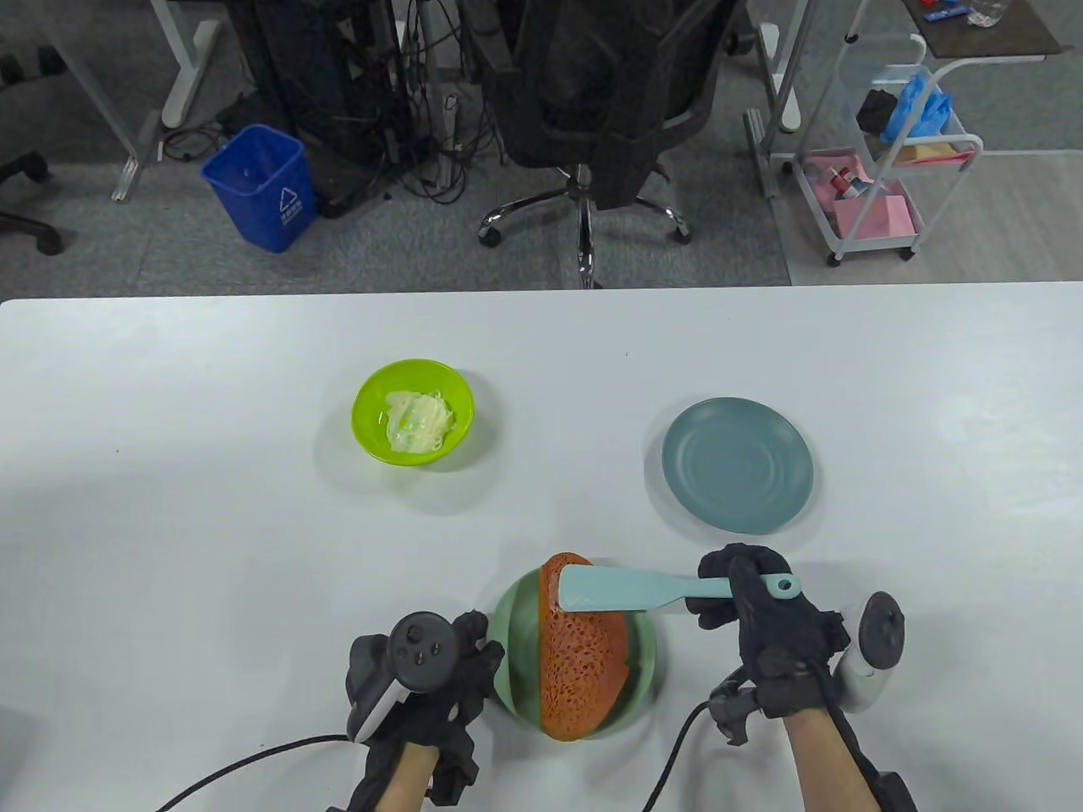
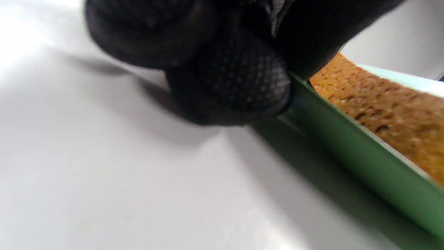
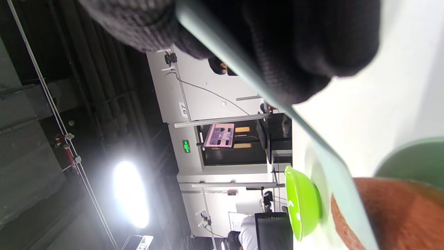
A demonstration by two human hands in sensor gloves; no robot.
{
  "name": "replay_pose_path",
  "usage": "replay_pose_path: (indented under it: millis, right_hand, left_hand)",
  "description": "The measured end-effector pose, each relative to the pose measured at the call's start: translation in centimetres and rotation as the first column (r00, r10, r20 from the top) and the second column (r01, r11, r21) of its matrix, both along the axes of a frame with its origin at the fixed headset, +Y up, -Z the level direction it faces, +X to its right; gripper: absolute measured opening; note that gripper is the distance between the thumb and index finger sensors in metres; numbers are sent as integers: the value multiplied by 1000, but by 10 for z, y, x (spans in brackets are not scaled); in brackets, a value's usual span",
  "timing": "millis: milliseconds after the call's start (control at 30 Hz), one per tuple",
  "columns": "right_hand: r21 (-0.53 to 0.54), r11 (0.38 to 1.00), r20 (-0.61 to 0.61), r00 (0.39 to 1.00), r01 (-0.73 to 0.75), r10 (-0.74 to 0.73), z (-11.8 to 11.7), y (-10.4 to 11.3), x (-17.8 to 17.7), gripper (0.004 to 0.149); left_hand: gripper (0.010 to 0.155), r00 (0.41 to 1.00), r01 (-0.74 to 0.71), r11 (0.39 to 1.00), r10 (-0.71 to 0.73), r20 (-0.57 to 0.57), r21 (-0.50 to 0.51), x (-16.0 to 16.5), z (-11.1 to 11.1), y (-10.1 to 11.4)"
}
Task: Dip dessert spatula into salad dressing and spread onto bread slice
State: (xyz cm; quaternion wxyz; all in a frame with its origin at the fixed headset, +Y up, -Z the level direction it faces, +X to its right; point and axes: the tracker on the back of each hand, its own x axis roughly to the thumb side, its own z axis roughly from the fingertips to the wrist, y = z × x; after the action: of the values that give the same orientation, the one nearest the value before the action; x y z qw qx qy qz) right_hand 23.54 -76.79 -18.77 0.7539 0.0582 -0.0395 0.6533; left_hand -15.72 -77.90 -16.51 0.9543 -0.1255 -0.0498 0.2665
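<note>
- Gripping the handle of the dessert spatula [image 1: 630,589], the right hand [image 1: 761,617] is curling its fingers around the thin end, near the hanging hole; this is the good place to hold, away from the blade.
- Left hand [image 1: 440,677] is resting at the rim of the green plate [image 1: 508,630], one fingertip [image 2: 242,76] touching the rim; whether it is pinching the rim I cannot tell.
- Spatula blade is lying flat over the far end of the bread slice [image 1: 584,668], and no dressing is showing on it.
- Bread is looking porous and soft, so I am judging it is tearing easily under hard pressure; the spatula seems light and a little flexible.
- Salad dressing [image 1: 416,420] is sitting in the lime bowl [image 1: 372,397], well apart on the tabletop [image 1: 169,507]; it looks thick and sticky.
- Grey plate [image 1: 738,478] is standing to the right.
- Blue bin [image 1: 262,186] is showing a recycling mark; its writing is too small to read.
</note>
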Motion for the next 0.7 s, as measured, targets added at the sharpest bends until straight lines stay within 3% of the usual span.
replay_pose_path:
  millis: [700]
  right_hand:
    - [48, 998, 124, 991, 49, -55, 13, 5, 28, 36]
  left_hand:
    - [54, 1000, 6, 1000, -6, -3, 3, 0, 0, 0]
